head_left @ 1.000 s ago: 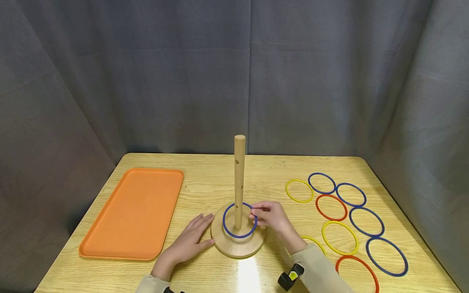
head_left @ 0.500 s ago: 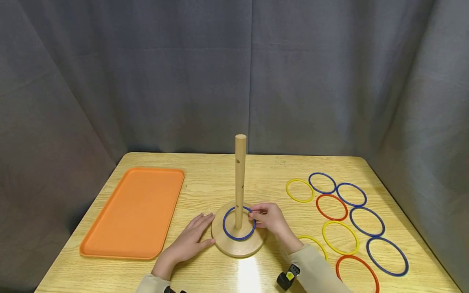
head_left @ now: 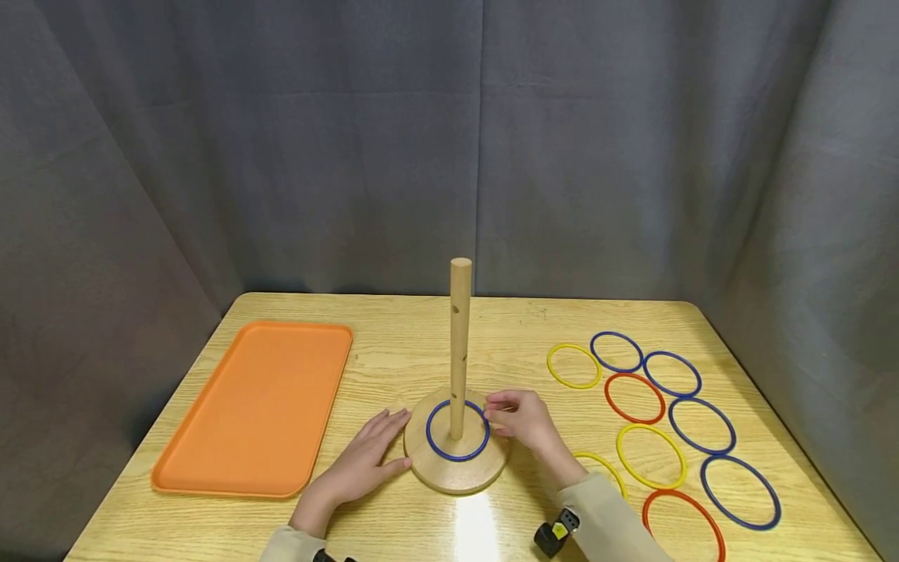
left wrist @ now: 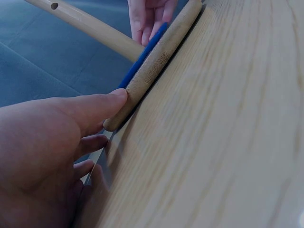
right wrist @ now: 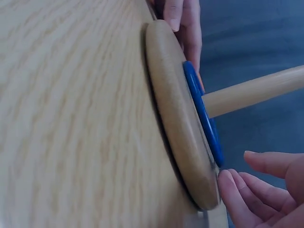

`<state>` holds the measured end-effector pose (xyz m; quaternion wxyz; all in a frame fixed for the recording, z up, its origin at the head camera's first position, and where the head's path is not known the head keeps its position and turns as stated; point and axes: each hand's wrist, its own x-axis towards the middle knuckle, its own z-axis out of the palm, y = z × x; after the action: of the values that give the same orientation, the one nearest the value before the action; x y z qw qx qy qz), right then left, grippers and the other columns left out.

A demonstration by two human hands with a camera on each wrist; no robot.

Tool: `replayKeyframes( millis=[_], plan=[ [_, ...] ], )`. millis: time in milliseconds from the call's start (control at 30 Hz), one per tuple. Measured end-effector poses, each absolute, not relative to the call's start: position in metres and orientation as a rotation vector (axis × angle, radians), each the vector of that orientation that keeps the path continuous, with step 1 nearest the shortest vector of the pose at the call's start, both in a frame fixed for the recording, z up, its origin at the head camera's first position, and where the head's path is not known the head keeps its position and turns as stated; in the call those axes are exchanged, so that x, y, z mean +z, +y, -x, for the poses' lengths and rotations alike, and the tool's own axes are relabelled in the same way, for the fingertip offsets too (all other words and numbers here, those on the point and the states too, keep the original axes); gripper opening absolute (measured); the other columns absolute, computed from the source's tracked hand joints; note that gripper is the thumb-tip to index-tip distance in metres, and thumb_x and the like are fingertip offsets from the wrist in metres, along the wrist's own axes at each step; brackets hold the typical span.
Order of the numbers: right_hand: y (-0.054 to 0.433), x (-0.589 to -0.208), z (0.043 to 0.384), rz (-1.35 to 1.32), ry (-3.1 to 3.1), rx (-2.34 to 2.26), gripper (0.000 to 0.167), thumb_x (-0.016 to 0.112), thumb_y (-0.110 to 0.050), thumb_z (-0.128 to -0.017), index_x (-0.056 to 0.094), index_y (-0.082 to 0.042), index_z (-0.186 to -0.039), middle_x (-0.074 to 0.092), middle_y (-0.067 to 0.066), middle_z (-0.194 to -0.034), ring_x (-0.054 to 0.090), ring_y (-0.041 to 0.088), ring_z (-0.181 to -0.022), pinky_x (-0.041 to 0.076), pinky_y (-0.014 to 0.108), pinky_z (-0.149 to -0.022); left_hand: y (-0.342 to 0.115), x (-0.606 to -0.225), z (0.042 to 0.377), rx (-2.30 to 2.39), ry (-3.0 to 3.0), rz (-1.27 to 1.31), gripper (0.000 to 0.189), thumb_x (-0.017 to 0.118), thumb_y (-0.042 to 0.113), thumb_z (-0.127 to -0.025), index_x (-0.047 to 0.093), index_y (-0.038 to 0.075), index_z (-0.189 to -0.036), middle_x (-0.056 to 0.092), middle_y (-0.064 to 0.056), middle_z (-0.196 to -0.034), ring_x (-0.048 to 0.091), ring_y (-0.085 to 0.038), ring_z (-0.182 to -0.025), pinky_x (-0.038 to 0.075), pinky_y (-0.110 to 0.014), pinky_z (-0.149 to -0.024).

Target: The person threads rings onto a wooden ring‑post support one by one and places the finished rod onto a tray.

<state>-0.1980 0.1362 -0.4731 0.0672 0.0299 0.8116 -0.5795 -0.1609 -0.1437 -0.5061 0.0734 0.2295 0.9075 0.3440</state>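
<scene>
A wooden post (head_left: 460,328) rises from a round wooden base (head_left: 453,481) in the middle of the table. Around the foot of the post a blue ring (head_left: 458,459) lies flat on the base. My left hand (head_left: 361,462) rests at the base's left edge with its fingers extended, the thumb touching the rim in the left wrist view. At the right edge, my right hand (head_left: 527,423) is beside the ring. Its thumb (right wrist: 266,161) stands apart from the other fingers, which are close to the base's rim, and nothing is between them.
An orange tray (head_left: 260,414) lies on the left of the table. Several rings are spread flat on the right, among them a yellow ring (head_left: 684,468), a red ring (head_left: 663,407) and a blue ring (head_left: 779,507). A grey curtain (head_left: 351,156) hangs behind.
The blue ring has gone down from a tilt around the post to lie flat on the base. My right fingers have released it and drawn slightly right. My left hand has stayed put.
</scene>
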Motion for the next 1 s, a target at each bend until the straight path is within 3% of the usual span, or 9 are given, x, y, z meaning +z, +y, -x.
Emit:
replayKeyframes(
  millis=[167,300,400,633,833,1000],
  plan=[
    [0.145,-0.467,0.194,-0.051,2.460,-1.744,0.024,0.069,-0.001,-0.086,0.067,0.010,-0.108,0.073,0.019,-0.096,0.068,0.012,-0.077,0.059,0.027,-0.062,-0.145,-0.507,0.161,1.032,2.710,-0.686,0.072,0.059,0.041,-0.095,0.029,0.011,-0.153,0.028,-0.011,-0.160,0.013,-0.039,-0.150,0.017,-0.067,-0.115],
    [0.158,-0.462,0.190,0.047,2.468,-1.731,0.028,0.067,-0.002,-0.088,0.065,0.010,-0.113,0.072,0.022,-0.102,0.069,0.013,-0.085,0.060,0.031,-0.070,-0.145,-0.508,0.162,1.037,2.703,-0.685,0.073,0.058,0.042,-0.095,0.029,0.011,-0.153,0.028,-0.011,-0.160,0.013,-0.039,-0.150,0.017,-0.067,-0.115],
    [0.172,-0.457,0.188,0.184,2.450,-1.719,0.030,0.064,-0.002,-0.090,0.062,0.013,-0.116,0.068,0.027,-0.109,0.068,0.009,-0.089,0.061,0.035,-0.076,-0.146,-0.509,0.162,1.036,2.702,-0.682,0.073,0.058,0.042,-0.095,0.029,0.011,-0.153,0.028,-0.011,-0.160,0.013,-0.039,-0.150,0.017,-0.067,-0.115],
    [0.214,-0.445,0.182,0.405,2.395,-1.594,0.039,0.065,-0.011,-0.092,0.058,0.014,-0.121,0.066,0.030,-0.110,0.066,0.000,-0.089,0.060,0.029,-0.078,-0.146,-0.507,0.163,1.030,2.716,-0.689,0.072,0.058,0.042,-0.095,0.029,0.010,-0.153,0.028,-0.011,-0.160,0.013,-0.040,-0.150,0.017,-0.067,-0.115],
    [0.244,-0.438,0.174,0.432,2.466,-1.468,0.040,0.067,-0.013,-0.091,0.059,0.012,-0.122,0.067,0.028,-0.110,0.067,0.006,-0.091,0.055,0.018,-0.076,-0.145,-0.507,0.163,1.028,2.716,-0.687,0.072,0.059,0.041,-0.095,0.029,0.010,-0.153,0.028,-0.011,-0.160,0.013,-0.040,-0.149,0.017,-0.067,-0.115],
    [0.262,-0.438,0.168,0.400,2.595,-1.293,0.033,0.067,-0.009,-0.090,0.063,0.009,-0.117,0.071,0.021,-0.106,0.069,0.016,-0.093,0.053,0.016,-0.076,-0.145,-0.507,0.162,1.044,2.699,-0.686,0.072,0.058,0.042,-0.095,0.029,0.010,-0.153,0.027,-0.011,-0.160,0.013,-0.040,-0.150,0.017,-0.067,-0.115]
  ],
)
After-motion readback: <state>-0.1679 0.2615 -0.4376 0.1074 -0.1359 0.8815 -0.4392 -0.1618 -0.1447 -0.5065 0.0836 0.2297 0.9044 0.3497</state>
